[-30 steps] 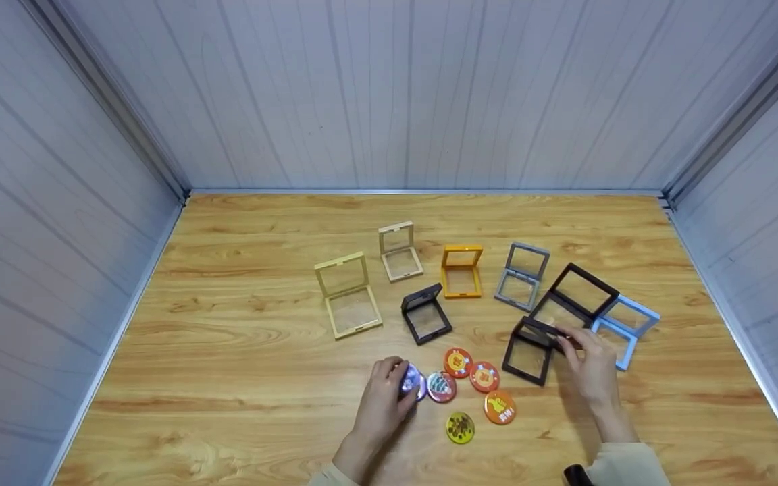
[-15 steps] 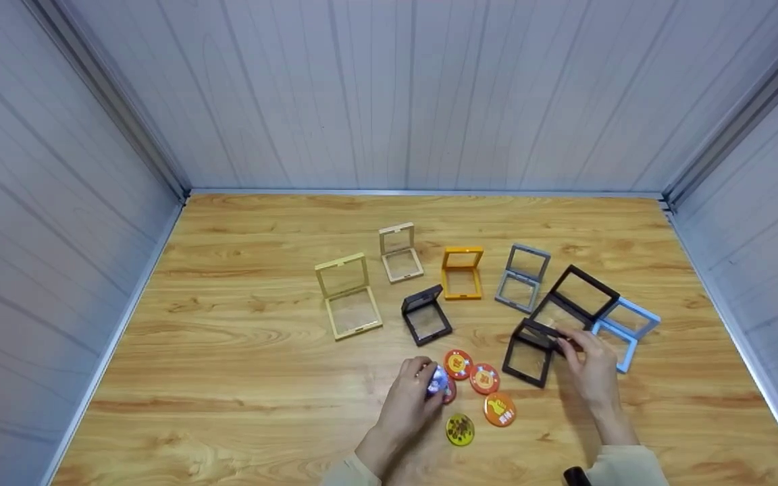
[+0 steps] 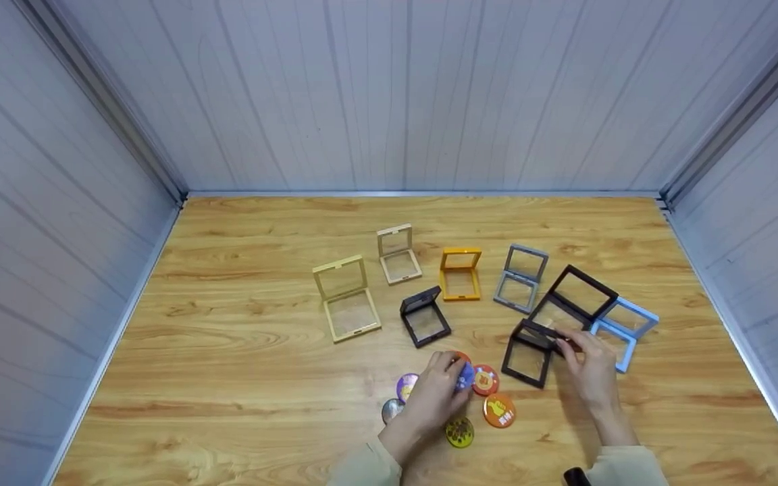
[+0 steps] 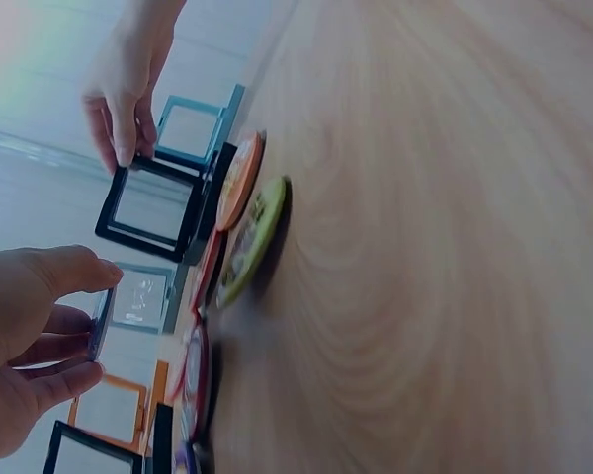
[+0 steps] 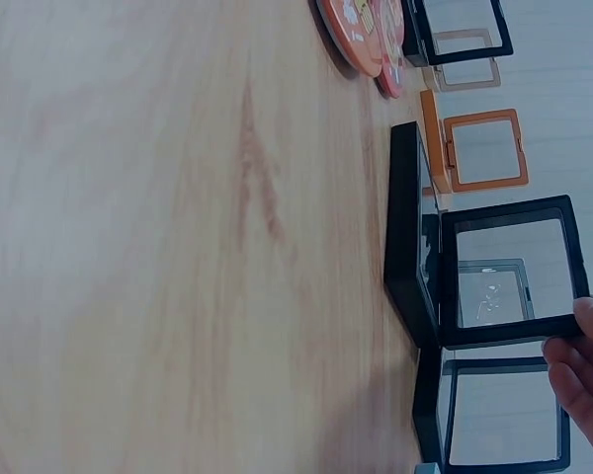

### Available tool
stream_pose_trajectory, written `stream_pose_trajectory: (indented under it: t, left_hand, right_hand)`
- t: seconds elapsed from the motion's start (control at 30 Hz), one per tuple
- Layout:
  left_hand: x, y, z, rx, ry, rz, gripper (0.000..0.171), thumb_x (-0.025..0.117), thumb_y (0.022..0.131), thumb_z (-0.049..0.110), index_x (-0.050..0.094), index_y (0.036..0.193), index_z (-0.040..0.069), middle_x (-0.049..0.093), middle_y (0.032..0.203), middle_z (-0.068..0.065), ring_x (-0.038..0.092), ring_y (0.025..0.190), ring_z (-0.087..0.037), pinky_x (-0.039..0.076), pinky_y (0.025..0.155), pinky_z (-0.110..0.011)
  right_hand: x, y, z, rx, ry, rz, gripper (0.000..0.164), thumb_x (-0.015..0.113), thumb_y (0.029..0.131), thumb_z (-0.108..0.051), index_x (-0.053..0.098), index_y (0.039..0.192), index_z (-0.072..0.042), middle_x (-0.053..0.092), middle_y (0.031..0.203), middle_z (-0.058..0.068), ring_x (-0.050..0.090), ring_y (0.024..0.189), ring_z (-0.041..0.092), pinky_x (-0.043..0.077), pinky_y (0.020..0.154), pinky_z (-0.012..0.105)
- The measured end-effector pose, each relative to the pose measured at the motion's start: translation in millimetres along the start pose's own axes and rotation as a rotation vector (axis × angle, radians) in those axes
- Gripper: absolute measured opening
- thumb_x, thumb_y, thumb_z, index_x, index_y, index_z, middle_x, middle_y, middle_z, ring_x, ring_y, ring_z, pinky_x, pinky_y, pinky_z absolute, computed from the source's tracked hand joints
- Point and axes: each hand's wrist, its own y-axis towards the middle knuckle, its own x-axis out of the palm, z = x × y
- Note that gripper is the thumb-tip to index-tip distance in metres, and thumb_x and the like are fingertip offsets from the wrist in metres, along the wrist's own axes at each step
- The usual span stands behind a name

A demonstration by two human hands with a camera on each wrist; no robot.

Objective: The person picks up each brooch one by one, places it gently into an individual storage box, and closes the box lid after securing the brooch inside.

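Note:
My left hand pinches a round blue badge by its edge; in the left wrist view the badge stands on edge between thumb and fingers, raised above the table. Below and around that hand lie other button badges: a purple one, a silver one, a yellow-green one, an orange thumbs-up one and a red one. Another red badge is mostly hidden behind the fingers. With thumb and fingertips my right hand holds the raised lid of a hinged black display frame.
More opened display frames stand behind: pale yellow, beige, small black, orange and grey. A larger black frame and a light blue one crowd the right hand. Panel walls enclose the wooden table.
My left hand has carried the blue badge to the right, over the red badges. The purple and silver badges now show behind it. The right hand keeps its place on the black lid.

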Motion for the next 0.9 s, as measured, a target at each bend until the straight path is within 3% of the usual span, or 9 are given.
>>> stream_pose_trajectory:
  t: [0.23,0.53,0.9]
  left_hand:
    - [5.9,10.2,6.3,0.088,0.096,0.037,0.037,0.066,0.076,0.021,0.060,0.105,-0.001,0.052,0.107,-0.008,0.048,0.099,-0.017,0.042,0.086,-0.020]
    - [12.5,21.8,16.5,0.066,0.065,-0.051,0.037,0.064,0.079,0.023,0.059,0.109,0.003,0.051,0.109,-0.005,0.046,0.102,-0.015,0.041,0.087,-0.021]
    - [23.4,36.3,27.3,0.098,0.078,-0.082,0.038,0.062,0.081,0.022,0.057,0.112,0.001,0.051,0.110,-0.005,0.046,0.102,-0.013,0.039,0.088,-0.019]
  right_hand:
    - [0.7,-0.2,2.0,-0.023,-0.010,0.016,0.021,0.067,0.070,0.011,0.066,0.090,0.004,0.064,0.081,0.013,0.059,0.069,0.024,0.038,0.067,0.003]
    - [1.1,-0.4,2.3,-0.034,-0.001,0.012,0.020,0.066,0.071,0.011,0.066,0.089,0.005,0.064,0.080,0.012,0.059,0.067,0.022,0.039,0.064,0.004]
    - [1.4,0.2,3.7,-0.038,0.009,0.015,0.023,0.067,0.069,0.013,0.066,0.090,0.006,0.064,0.083,0.015,0.061,0.071,0.027,0.037,0.070,0.001]
